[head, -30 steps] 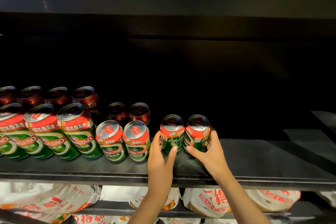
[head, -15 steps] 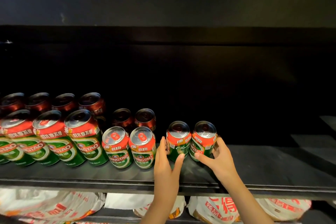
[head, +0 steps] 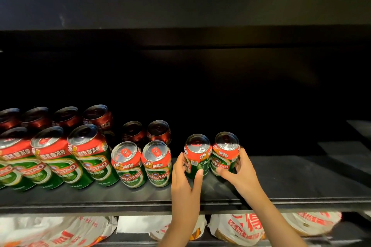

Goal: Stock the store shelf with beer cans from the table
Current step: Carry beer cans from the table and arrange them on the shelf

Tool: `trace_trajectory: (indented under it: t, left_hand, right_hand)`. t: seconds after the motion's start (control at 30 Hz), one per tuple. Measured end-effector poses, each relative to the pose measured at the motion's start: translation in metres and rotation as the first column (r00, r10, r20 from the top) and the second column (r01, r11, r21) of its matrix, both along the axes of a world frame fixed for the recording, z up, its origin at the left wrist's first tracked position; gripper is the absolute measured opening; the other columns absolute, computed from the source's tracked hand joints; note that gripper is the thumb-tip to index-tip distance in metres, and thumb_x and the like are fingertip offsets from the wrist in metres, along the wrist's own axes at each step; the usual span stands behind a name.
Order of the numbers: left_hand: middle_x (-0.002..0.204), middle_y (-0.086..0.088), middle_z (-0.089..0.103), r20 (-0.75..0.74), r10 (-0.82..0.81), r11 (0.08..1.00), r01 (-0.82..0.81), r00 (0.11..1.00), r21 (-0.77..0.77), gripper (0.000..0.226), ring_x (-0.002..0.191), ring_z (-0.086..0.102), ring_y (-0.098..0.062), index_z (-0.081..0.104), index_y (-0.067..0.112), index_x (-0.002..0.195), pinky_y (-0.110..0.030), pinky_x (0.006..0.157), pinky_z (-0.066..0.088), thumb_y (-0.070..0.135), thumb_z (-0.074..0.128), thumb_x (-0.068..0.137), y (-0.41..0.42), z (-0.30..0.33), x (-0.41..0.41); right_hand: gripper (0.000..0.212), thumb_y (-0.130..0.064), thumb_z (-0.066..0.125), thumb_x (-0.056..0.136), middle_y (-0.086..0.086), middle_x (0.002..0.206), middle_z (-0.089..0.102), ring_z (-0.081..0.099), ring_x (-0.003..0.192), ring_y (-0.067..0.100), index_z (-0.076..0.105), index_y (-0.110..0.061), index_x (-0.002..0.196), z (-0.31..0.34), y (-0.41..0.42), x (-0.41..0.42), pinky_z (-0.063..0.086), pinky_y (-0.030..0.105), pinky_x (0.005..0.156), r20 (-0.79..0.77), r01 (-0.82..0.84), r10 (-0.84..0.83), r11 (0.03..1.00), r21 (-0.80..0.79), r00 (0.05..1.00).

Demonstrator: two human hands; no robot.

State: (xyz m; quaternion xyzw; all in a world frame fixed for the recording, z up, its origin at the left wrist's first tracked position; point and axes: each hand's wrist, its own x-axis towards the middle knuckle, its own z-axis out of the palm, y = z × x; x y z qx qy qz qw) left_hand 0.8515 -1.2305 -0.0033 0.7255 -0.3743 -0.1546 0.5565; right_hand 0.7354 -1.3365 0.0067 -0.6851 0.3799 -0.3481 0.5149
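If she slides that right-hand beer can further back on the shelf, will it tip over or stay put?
Probably stays put: the can stands upright on the flat shelf, and the right hand grips it low. Its glossy metal skin looks slippery, so it should slide readily. Its lid looks unopened, so likely full and fairly heavy.

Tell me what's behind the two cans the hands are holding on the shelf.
Behind the left hand's can and the right hand's can only dark shelf shows, with no cans visible. The back is too dark to be sure. The nearest back-row cans sit further left.
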Motion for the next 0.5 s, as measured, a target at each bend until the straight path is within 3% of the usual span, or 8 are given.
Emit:
trace_trajectory:
  t: [0.07,0.17,0.3,0.43,0.5]
  left_hand:
    - [0.146,0.013,0.032,0.017,0.002,1.0,-0.002,1.0,0.028,0.069,0.133,0.032,-0.001,0.018,0.032,0.147,-0.016,0.105,0.03,0.042,0.053,0.088,-0.0005,-0.0021,0.0004]
    - [0.142,0.011,0.035,0.089,-0.003,0.999,-0.001,0.996,0.043,0.065,0.129,0.033,0.001,0.022,0.028,0.147,-0.002,0.098,0.026,0.039,0.052,0.09,-0.001,-0.0024,0.0003]
    - [0.139,0.014,0.043,-0.019,-0.024,1.0,0.024,1.0,0.0,0.066,0.127,0.04,0.004,0.026,0.029,0.144,-0.018,0.105,0.037,0.039,0.057,0.087,-0.0008,-0.0018,0.001]
    - [0.13,0.016,0.049,-0.058,-0.023,0.999,0.021,0.998,-0.027,0.057,0.119,0.045,0.009,0.031,0.038,0.132,-0.012,0.096,0.041,0.037,0.062,0.084,-0.0005,-0.0008,0.0006]
    - [0.136,0.013,0.045,-0.057,-0.023,1.0,0.022,0.998,-0.019,0.065,0.124,0.043,0.002,0.028,0.037,0.137,-0.021,0.102,0.042,0.045,0.06,0.081,-0.0015,-0.0023,0.0006]
  right_hand:
    - [0.062,-0.01,0.08,0.071,-0.018,0.114,0.057,0.055,0.102,-0.013,0.043,-0.037,0.113,0.0003,0.0006,0.0,0.046,0.006,0.078,-0.009,0.003,-0.003,1.0,0.001,1.0]
    - [0.062,-0.018,0.083,0.066,-0.019,0.113,0.056,0.058,0.101,-0.006,0.044,-0.041,0.108,-0.0004,0.0017,0.0011,0.047,0.006,0.075,-0.03,0.033,-0.033,0.999,-0.002,0.999]
    - [0.063,-0.015,0.083,0.068,-0.018,0.114,0.056,0.057,0.103,-0.002,0.044,-0.042,0.11,-0.0015,0.0007,0.0013,0.047,0.005,0.075,-0.03,0.052,-0.052,0.999,-0.009,0.998]
    - [0.063,-0.01,0.078,0.073,-0.018,0.114,0.056,0.057,0.103,-0.005,0.042,-0.039,0.115,-0.0017,0.0001,0.0004,0.046,0.005,0.077,-0.051,0.018,-0.018,1.0,-0.005,0.999]
    - [0.061,-0.009,0.077,0.074,-0.02,0.113,0.055,0.055,0.102,-0.005,0.041,-0.04,0.113,-0.0011,-0.0002,0.0004,0.046,0.004,0.076,-0.063,0.005,-0.005,1.0,0.0,0.998]
